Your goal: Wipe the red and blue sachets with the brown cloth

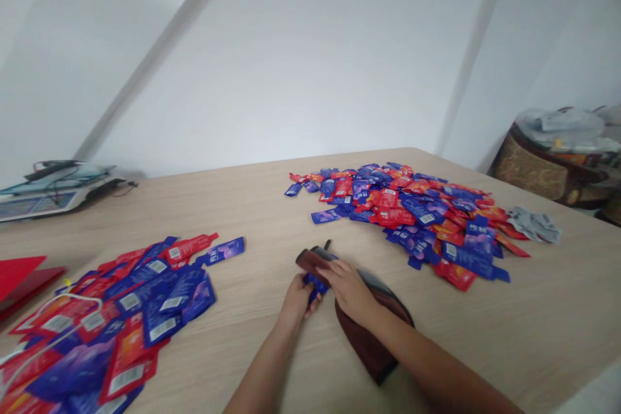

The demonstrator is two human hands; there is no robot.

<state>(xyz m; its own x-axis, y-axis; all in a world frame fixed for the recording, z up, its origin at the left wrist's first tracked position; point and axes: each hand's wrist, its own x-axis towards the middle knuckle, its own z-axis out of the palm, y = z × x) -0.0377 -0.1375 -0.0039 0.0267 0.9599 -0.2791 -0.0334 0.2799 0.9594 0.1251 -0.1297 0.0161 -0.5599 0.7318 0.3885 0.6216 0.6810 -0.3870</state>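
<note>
Lower centre: left hand [295, 297] grips a shiny blue packet [317, 283]; right hand [353, 291], its grip unclear, covers a black-edged brown cloth [361, 339] slanting upper left to lower right.

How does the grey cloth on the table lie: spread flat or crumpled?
Crumpled: the grey cloth is bunched in uneven folds, beside the packet pile.

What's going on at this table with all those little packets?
Someone's left hand is holding a blue packet in the middle of the table. Their right hand lies on a dark-edged brown item right beside it; blur makes it hard to say exactly what that is. A pile of red and blue packets lies to the left, and a second, heaped pile lies farther back on the right.
</note>
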